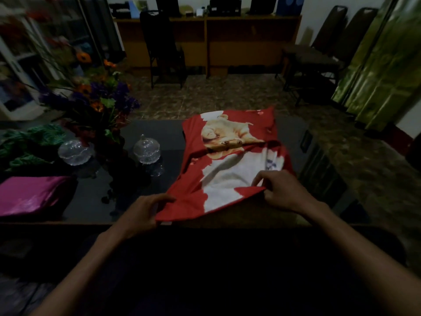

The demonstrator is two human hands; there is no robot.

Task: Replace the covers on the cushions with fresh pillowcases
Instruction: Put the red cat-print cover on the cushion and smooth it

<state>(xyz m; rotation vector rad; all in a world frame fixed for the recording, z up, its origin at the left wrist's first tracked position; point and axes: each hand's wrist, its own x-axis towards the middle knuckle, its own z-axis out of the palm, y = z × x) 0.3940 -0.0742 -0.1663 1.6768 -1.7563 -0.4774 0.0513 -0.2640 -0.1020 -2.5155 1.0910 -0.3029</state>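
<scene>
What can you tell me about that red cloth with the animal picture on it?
The pillowcase is soft red fabric printed with a tan animal and white patches. It lies flat but wrinkled on the dark table, its near edge at the table's front. The left hand grips its near left corner; the right hand pinches the near right edge. It looks empty, with no cushion inside.

A red pillowcase (230, 160) printed with a tan animal and white patches is lying flat on the dark table (95, 199). The left hand (143, 213) is pinching its near corner at seven o'clock of the cloth, while the right hand (282, 190) is gripping the near edge at five o'clock. Toward nine o'clock, two glass dishes (145, 149) are standing beside a flower arrangement (98, 101), with a pink cushion (29, 195) lying nearer the person.
</scene>
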